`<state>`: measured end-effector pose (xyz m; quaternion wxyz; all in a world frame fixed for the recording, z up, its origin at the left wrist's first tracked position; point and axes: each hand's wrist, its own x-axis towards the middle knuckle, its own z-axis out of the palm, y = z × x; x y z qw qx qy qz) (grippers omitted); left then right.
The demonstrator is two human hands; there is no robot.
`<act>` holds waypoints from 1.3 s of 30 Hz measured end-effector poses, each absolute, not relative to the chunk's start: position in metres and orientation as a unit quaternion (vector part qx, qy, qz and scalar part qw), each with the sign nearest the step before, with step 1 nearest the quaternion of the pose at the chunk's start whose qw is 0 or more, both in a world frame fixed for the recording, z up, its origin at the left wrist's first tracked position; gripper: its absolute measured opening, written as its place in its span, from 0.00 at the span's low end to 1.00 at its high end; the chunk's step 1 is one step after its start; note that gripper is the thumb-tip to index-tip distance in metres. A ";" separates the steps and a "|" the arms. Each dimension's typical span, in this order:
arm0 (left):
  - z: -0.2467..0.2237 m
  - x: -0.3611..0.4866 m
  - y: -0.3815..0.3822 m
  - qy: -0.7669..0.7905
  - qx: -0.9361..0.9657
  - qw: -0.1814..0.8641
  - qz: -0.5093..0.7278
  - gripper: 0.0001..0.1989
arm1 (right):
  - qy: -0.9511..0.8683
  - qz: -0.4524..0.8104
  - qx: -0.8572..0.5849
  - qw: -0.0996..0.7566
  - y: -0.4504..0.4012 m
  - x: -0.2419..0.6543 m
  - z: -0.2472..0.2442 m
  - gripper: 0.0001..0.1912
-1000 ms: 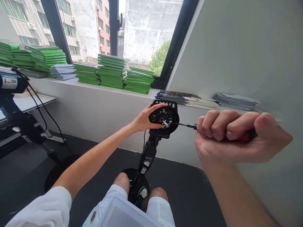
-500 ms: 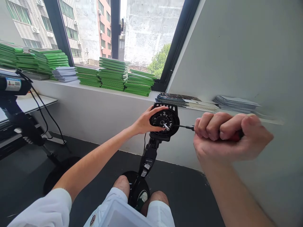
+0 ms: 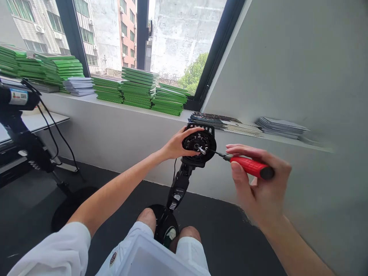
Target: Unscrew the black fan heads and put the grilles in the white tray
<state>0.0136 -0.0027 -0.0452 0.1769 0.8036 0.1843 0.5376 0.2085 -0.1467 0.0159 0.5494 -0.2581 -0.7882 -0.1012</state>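
Note:
A round black fan housing [image 3: 198, 165] with a metal shaft [image 3: 202, 150] at its centre tops a black stand [image 3: 178, 188]. My left hand [image 3: 178, 143] grips the housing from its left side, thumb below and fingers over the top, near the shaft. On the right, my right hand [image 3: 261, 184] holds a screwdriver [image 3: 249, 166] by its red handle, between thumb and fingers. The screwdriver's thin blade points left and reaches the housing's right part. What its tip touches is too small to tell.
Green stacks [image 3: 138, 90] and papers [image 3: 281, 127] line the window ledge. A second black stand [image 3: 27, 143] with hanging cables is at the left. A translucent plastic box [image 3: 155, 258] sits over my lap.
My right hand has loosened from a full fist into a finger grip, exposing the red handle. It has moved a little left and down. My left hand keeps its hold.

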 end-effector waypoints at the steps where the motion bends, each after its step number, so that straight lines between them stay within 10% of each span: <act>1: -0.046 0.013 -0.002 0.183 0.804 0.176 0.538 0.39 | -0.783 -0.130 -0.290 0.535 -0.150 0.212 0.017 0.23; 11: -0.048 0.012 0.002 0.190 0.807 0.171 0.533 0.39 | -0.686 -0.462 -0.504 0.247 -0.183 0.226 0.040 0.18; 25: -0.045 0.009 -0.003 0.182 0.810 0.166 0.532 0.38 | -0.663 -0.455 -0.585 0.110 -0.205 0.210 0.067 0.37; 32: -0.046 0.010 -0.001 0.179 0.805 0.174 0.539 0.38 | -0.752 -0.351 -0.523 0.192 -0.193 0.214 0.066 0.26; 39: -0.046 0.009 -0.001 0.182 0.805 0.168 0.539 0.38 | -0.661 -0.529 -0.517 0.124 -0.192 0.217 0.068 0.32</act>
